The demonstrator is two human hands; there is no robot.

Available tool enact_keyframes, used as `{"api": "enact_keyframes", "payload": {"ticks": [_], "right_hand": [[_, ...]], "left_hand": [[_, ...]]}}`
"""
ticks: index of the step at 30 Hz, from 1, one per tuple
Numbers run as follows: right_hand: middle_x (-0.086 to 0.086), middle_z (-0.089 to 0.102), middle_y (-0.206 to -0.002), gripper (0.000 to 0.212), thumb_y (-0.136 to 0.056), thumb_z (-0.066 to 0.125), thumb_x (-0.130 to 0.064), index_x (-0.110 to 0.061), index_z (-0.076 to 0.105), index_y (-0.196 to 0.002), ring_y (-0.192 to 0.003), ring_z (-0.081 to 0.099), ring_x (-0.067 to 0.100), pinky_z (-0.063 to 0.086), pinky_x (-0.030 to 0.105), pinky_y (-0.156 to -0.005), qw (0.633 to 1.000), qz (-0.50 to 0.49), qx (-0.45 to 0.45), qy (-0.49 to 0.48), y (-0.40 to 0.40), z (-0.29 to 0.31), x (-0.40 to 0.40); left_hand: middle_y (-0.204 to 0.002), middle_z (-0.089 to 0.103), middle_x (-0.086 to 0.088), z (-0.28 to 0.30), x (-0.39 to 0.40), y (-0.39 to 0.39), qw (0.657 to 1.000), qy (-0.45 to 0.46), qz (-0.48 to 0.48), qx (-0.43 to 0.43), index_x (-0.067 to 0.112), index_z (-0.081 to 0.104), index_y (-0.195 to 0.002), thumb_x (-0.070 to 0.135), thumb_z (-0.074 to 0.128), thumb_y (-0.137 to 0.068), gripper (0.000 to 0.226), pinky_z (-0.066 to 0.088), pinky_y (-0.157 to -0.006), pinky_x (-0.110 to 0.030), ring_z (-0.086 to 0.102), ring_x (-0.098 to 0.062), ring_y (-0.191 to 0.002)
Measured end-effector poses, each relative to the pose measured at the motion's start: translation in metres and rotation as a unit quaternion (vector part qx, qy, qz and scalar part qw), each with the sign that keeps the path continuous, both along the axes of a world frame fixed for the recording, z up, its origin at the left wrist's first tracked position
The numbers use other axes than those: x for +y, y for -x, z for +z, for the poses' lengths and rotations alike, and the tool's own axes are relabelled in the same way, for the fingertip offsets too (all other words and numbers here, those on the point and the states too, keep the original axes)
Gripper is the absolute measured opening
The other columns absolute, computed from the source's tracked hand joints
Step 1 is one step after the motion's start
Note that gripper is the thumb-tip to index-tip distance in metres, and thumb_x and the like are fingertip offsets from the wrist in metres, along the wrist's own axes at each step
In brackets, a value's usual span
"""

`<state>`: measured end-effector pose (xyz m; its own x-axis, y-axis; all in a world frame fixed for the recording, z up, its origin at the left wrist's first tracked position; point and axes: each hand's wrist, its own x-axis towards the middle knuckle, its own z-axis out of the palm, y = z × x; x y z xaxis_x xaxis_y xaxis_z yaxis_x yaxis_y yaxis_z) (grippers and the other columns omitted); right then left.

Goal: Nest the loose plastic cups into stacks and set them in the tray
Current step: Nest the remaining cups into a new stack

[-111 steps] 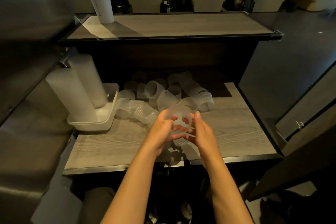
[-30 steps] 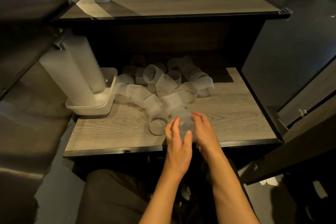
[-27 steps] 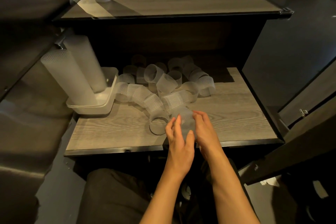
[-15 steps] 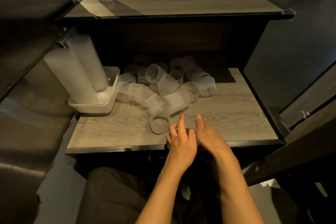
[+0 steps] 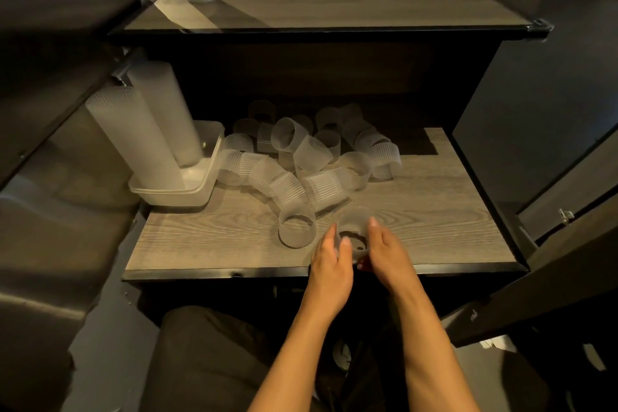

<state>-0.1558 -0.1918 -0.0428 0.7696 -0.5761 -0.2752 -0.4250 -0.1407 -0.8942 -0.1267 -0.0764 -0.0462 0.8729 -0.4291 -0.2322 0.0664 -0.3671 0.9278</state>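
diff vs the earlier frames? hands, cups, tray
Both hands, left hand and right hand, came down from mid-air to the shelf's near edge, still holding the clear cup between them. The tray with its two tall stacks and the heap of loose cups stayed put.

Both forearms are bare to the frame's lower edge, no sleeve showing. The left hand (image 5: pixel 329 264) and right hand (image 5: pixel 389 256) carry no glove, ring or watch. Dark trousers (image 5: pixel 207 354) cover the lap below.
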Motion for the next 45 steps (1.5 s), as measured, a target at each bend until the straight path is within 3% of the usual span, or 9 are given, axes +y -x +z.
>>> {"api": "enact_keyframes", "payload": {"ticks": [5,8,11,16,22,29,33,40,45], "right_hand": [[-0.001,0.072,-0.115,0.063,-0.094,0.029,-0.076,-0.035,0.069,-0.12,-0.108,0.068,0.016,0.054,0.044,-0.097,0.997,0.042,-0.054,-0.041,-0.008,0.025,0.01],[-0.003,0.072,-0.115,0.037,-0.103,0.038,-0.055,-0.038,0.062,-0.127,-0.101,0.072,0.02,0.06,0.042,-0.086,0.985,0.057,-0.119,-0.108,-0.015,0.034,0.022],[-0.009,0.067,-0.129,0.037,-0.105,0.043,-0.032,-0.034,0.053,-0.14,-0.11,0.067,0.011,0.058,0.033,-0.087,0.98,0.096,-0.149,-0.094,-0.022,0.035,0.039],[-0.014,0.05,-0.149,0.061,-0.091,0.049,-0.05,-0.048,0.038,-0.15,-0.13,0.053,0.005,0.052,0.042,-0.105,0.982,0.128,-0.135,-0.023,-0.03,0.021,0.056],[-0.024,0.036,-0.158,0.048,-0.099,0.035,-0.07,-0.065,0.027,-0.146,-0.148,0.031,0.002,0.033,0.046,-0.121,0.977,0.146,-0.151,0.026,-0.028,0.015,0.065],[-0.023,0.049,-0.146,0.038,-0.106,0.038,-0.055,-0.057,0.037,-0.144,-0.138,0.043,-0.005,0.037,0.033,-0.117,0.978,0.142,-0.151,-0.011,-0.023,0.011,0.072],[-0.012,0.045,-0.15,0.055,-0.098,0.035,-0.072,-0.051,0.036,-0.149,-0.141,0.042,0.004,0.039,0.046,-0.118,0.981,0.121,-0.146,-0.03,-0.026,0.0,0.075],[-0.02,0.043,-0.151,0.057,-0.102,0.024,-0.062,-0.044,0.024,-0.156,-0.139,0.043,-0.002,0.038,0.044,-0.12,0.978,0.132,-0.149,-0.068,-0.025,0.002,0.075],[-0.022,0.025,-0.163,0.056,-0.103,0.019,-0.066,-0.052,0.016,-0.157,-0.15,0.022,-0.001,0.025,0.046,-0.126,0.978,0.131,-0.154,-0.046,-0.024,0.006,0.074]], "left_hand": [[-0.153,0.043,0.011,0.01,0.019,-0.006,0.997,0.05,0.031,-0.059,0.036,0.033,-0.153,0.06,0.041,-0.096,0.062,0.046,-0.107,-0.023,0.05,-0.001,-0.131],[-0.148,0.039,0.014,0.024,0.036,-0.014,0.987,0.071,0.081,-0.116,0.03,0.037,-0.153,0.042,0.047,-0.103,0.052,0.043,-0.097,-0.008,0.049,0.009,-0.125],[-0.145,0.042,0.014,0.029,0.052,-0.025,0.98,0.08,0.108,-0.15,0.028,0.04,-0.151,0.032,0.049,-0.104,0.048,0.041,-0.107,-0.016,0.045,0.003,-0.134],[-0.147,0.043,0.013,0.024,0.074,-0.033,0.982,0.079,0.104,-0.133,0.029,0.041,-0.151,0.033,0.048,-0.104,0.048,0.04,-0.113,-0.025,0.043,0.002,-0.136],[-0.137,0.037,0.019,0.018,0.078,-0.036,0.988,0.075,0.089,-0.104,0.042,0.037,-0.151,0.055,0.039,-0.099,0.054,0.036,-0.089,-0.005,0.046,0.014,-0.121],[-0.155,0.035,0.014,-0.002,0.071,-0.042,0.987,0.096,0.079,-0.104,0.034,0.035,-0.15,0.066,0.04,-0.095,0.064,0.035,-0.117,-0.032,0.035,-0.001,-0.143],[-0.15,0.043,0.011,-0.003,0.072,-0.04,0.991,0.107,0.055,-0.058,0.04,0.033,-0.144,0.06,0.038,-0.1,0.048,0.038,-0.112,-0.032,0.041,-0.007,-0.14],[-0.161,0.03,0.01,-0.007,0.07,-0.04,0.992,0.109,0.034,-0.049,0.051,0.022,-0.148,0.07,0.029,-0.096,0.056,0.031,-0.121,-0.046,0.029,-0.007,-0.148],[-0.164,0.012,0.023,0.002,0.066,-0.033,0.991,0.122,0.031,-0.054,0.063,0.012,-0.147,0.068,0.024,-0.099,0.05,0.022,-0.117,-0.025,0.014,0.004,-0.15]]}}
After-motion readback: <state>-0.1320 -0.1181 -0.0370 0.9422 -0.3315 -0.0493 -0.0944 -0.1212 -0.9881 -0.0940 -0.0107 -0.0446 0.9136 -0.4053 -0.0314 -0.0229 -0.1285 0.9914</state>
